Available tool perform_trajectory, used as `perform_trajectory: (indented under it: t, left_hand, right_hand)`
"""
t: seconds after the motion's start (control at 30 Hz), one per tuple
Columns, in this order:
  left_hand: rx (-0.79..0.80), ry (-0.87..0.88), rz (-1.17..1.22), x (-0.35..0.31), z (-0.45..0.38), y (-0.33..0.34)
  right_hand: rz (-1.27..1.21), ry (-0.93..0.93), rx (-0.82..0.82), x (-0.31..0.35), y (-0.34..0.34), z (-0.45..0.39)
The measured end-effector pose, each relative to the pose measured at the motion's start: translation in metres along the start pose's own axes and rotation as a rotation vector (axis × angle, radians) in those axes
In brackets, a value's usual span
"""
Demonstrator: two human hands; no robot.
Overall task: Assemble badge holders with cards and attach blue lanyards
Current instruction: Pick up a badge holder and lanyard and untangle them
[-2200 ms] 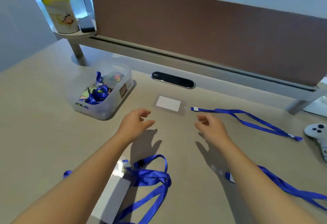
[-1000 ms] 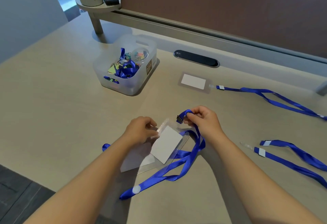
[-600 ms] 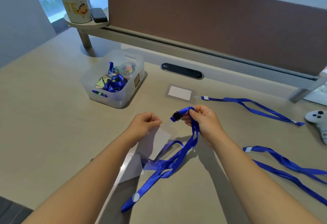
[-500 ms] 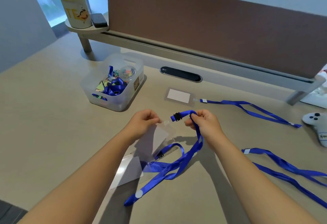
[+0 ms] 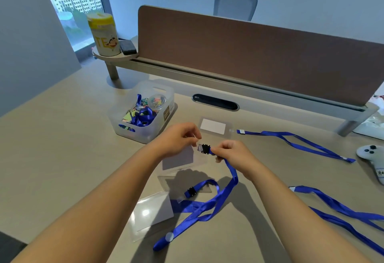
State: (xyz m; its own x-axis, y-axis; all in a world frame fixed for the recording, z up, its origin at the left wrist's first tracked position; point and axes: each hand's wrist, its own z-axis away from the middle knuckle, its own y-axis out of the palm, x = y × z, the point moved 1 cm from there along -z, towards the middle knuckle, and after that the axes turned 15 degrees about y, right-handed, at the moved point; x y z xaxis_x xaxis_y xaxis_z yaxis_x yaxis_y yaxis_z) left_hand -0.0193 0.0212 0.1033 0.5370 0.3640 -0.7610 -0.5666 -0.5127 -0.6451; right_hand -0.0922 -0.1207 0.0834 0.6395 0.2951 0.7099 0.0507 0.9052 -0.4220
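Since half a second ago my right hand, pinching the lanyard clip, has closed leftward onto the badge holder gripped by my left hand.

Scene evenly lit, cool blue daylight cast from window at upper left. Soft shadows thrown onto bench below hands. Glare spot seen on card sleeve. Wide-angle bending at edges; slight softness throughout.

Yellow-lidded canister reads "TE"; white controller's label starts "He".
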Motion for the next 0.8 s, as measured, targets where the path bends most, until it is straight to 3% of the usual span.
perform_trajectory:
  t: [0.27, 0.43, 0.63, 0.8]
  left_hand:
    - [0.069, 0.068, -0.193, -0.021, -0.004, -0.012]
    - [0.079, 0.051, -0.214, -0.019, -0.005, -0.019]
    - [0.039, 0.051, -0.181, -0.015, -0.004, -0.024]
    - [-0.070, 0.035, -0.160, -0.011, -0.006, -0.030]
  right_hand:
    - [0.027, -0.037, 0.185, 0.013, -0.003, 0.004]
    - [-0.040, -0.147, 0.034, 0.019, -0.007, 0.003]
    - [-0.022, -0.111, 0.166, 0.026, -0.005, 0.006]
    - [-0.010, -0.130, 0.125, 0.034, 0.000, 0.007]
